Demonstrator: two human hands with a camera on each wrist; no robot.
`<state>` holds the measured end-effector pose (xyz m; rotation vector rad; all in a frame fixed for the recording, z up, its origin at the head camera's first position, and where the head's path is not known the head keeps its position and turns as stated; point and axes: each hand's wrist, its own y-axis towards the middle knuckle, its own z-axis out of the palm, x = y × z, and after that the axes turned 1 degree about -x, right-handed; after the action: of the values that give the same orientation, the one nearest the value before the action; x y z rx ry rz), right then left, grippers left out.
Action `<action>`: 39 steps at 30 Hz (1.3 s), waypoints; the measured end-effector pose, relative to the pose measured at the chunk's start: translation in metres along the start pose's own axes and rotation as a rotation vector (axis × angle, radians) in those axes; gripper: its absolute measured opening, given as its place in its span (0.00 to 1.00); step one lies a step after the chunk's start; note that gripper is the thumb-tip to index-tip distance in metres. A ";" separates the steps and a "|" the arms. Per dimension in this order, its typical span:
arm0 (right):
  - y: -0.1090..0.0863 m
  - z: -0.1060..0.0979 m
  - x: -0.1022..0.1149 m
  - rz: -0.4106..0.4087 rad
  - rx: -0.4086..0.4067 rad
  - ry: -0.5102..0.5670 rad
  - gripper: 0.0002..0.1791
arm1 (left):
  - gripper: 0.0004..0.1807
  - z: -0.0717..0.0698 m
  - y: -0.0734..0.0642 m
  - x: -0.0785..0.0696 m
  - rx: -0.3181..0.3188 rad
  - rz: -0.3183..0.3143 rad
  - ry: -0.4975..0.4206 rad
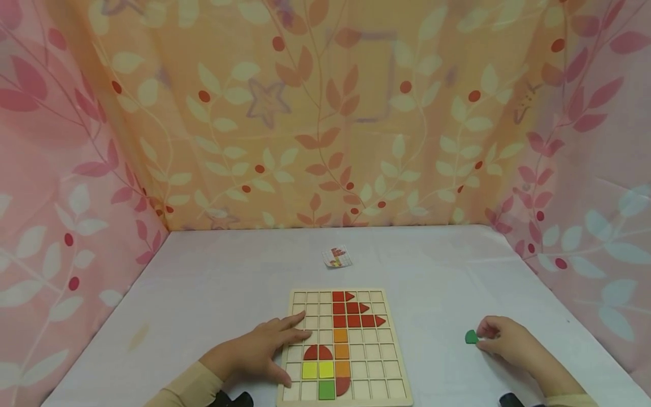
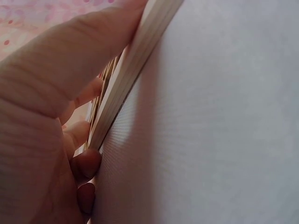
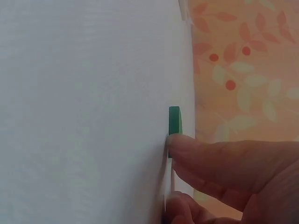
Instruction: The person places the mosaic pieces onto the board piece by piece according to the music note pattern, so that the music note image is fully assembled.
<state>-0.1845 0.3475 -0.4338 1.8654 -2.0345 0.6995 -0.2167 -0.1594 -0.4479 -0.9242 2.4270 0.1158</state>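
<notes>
A wooden grid board (image 1: 373,367) lies on the table with colored pieces set in its squares: red squares and triangles at the top, an orange column, two red quarter-rounds, two yellow squares (image 1: 325,370) and a green square (image 1: 327,389). My left hand (image 1: 259,346) rests along the board's left edge, fingers spread over it; the left wrist view shows the thumb against the wooden rim (image 2: 126,70). Off to the right, my right hand (image 1: 508,342) pinches a small green piece with a rounded side (image 1: 471,337) between thumb and fingers, close to the tabletop. Its fingertips hide part of that piece.
A small pattern card (image 1: 337,257) lies beyond the board, showing a colored figure on a grid. White cloth (image 1: 229,271) covers the table. Floral curtains (image 1: 325,113) stand at the back and on both sides.
</notes>
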 end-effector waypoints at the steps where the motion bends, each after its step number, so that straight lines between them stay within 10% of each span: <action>1: 0.000 0.000 0.000 -0.004 0.002 0.002 0.15 | 0.47 0.000 0.000 0.000 0.001 -0.003 0.002; 25: 0.003 0.000 0.007 -0.131 0.056 0.045 0.14 | 0.47 0.002 0.003 0.001 -0.007 -0.034 0.014; 39: 0.007 -0.004 0.006 -0.062 0.050 0.015 0.15 | 0.46 0.000 0.002 -0.003 -0.005 -0.043 0.019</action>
<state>-0.1926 0.3451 -0.4281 1.9353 -1.9584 0.7519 -0.2163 -0.1564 -0.4462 -0.9833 2.4237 0.0974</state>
